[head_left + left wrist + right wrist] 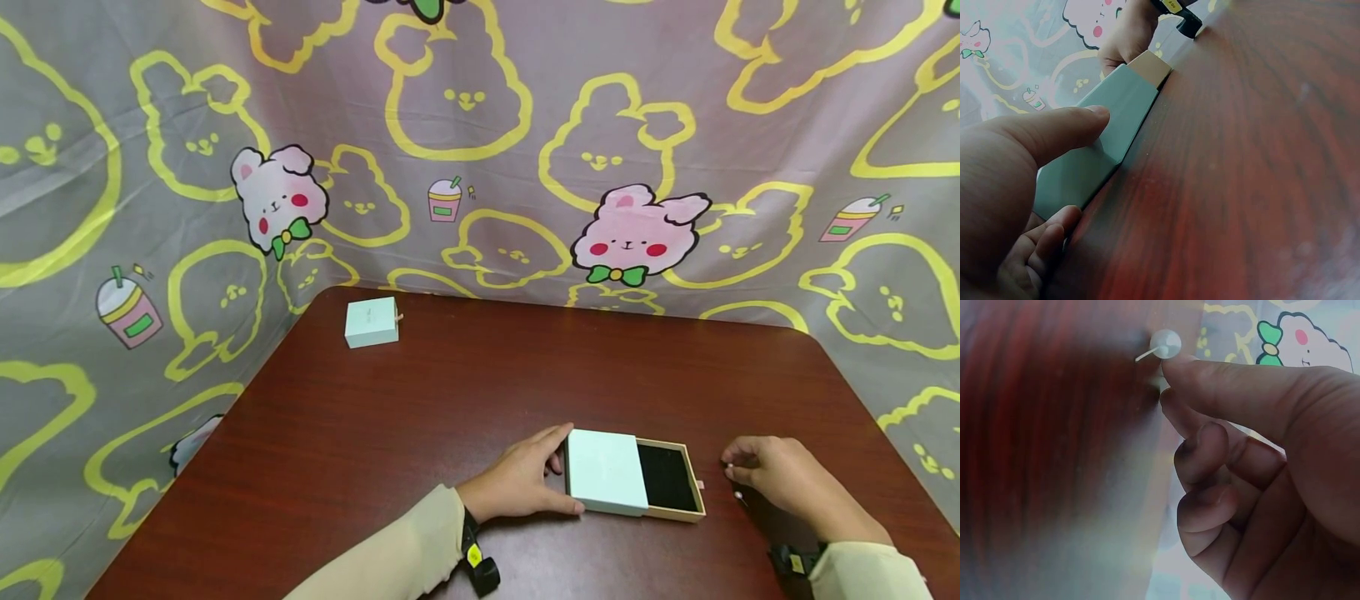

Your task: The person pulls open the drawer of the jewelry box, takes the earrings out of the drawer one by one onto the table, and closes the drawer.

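Observation:
A pale mint jewelry box (606, 471) lies on the table, its drawer (666, 477) slid partly out to the right and showing a black lining. My left hand (521, 477) holds the box's left end, thumb along the near side and index finger at the far corner. Just right of the drawer, my right hand (776, 475) pinches a tiny white thing between thumb and index fingertips, apparently a pearl earring, mostly hidden. Another pearl earring (740, 497) with a thin metal post lies close by the right thumb; the right wrist view shows its pearl (1165, 344) beside the thumb tip.
A second mint box (372, 322), closed, with a small ribbon tab, stands at the table's far left corner. The dark red wooden table (480, 375) is bordered by a cartoon-printed cloth (495, 192) at the back and sides.

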The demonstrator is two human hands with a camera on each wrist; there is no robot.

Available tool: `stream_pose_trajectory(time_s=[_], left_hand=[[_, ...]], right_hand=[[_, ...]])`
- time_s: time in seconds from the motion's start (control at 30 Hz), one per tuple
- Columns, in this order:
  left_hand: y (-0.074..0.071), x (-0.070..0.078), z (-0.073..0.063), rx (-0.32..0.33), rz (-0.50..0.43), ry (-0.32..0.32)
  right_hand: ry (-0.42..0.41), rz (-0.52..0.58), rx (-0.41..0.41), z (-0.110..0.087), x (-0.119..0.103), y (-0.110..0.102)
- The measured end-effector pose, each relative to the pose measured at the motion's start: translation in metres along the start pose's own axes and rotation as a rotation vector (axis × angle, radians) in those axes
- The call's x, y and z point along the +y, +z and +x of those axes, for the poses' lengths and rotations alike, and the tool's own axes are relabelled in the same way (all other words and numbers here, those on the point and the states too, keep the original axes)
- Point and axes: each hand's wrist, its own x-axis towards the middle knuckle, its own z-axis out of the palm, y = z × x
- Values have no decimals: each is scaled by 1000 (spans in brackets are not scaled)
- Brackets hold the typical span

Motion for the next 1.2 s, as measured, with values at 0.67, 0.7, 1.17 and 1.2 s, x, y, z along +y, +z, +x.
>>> stream_pose_trajectory(time_s=[0.67,0.7,1.17,1.2], left_hand=[[0,0,0,-5,-16,-7],[0,0,0,-3,-15,-6],[0,0,0,-3,-8,-2],[0,0,0,-4,-10,-3]], right_hand=[[8,14,-34,2,1,-1],[8,15,-33,2,1,-1],[-21,2,2,0,0,-2],[-29,2,8,0,0,-2]])
